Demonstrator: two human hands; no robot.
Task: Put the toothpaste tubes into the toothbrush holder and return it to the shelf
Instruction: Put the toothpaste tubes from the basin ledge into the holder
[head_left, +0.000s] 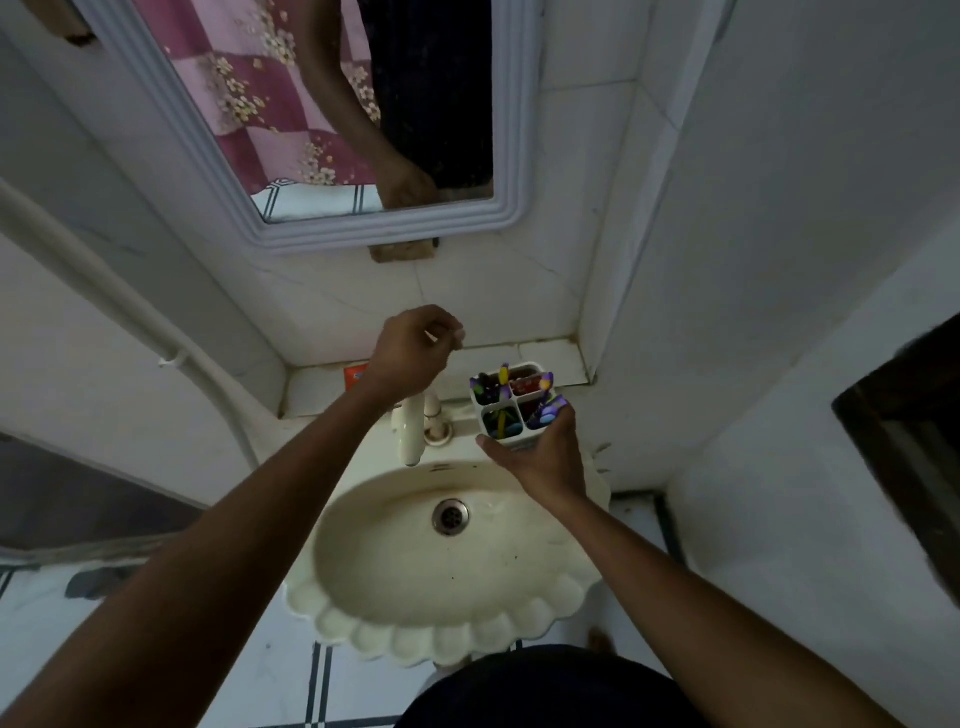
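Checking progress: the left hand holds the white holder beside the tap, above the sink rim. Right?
Not quite: the head view shows the right hand holding the holder, beside the tap above the sink rim. The left hand is raised near the shelf.

The scene is dimly and evenly lit, with a cool grey cast on the white wall tiles (519, 291). No hard shadows or glare are seen. Strong wide-angle distortion is shown: the mirror (332, 104) frame and the pipe (104, 280) are bent toward the edges. The corners are darkened, and fine detail is softened throughout.
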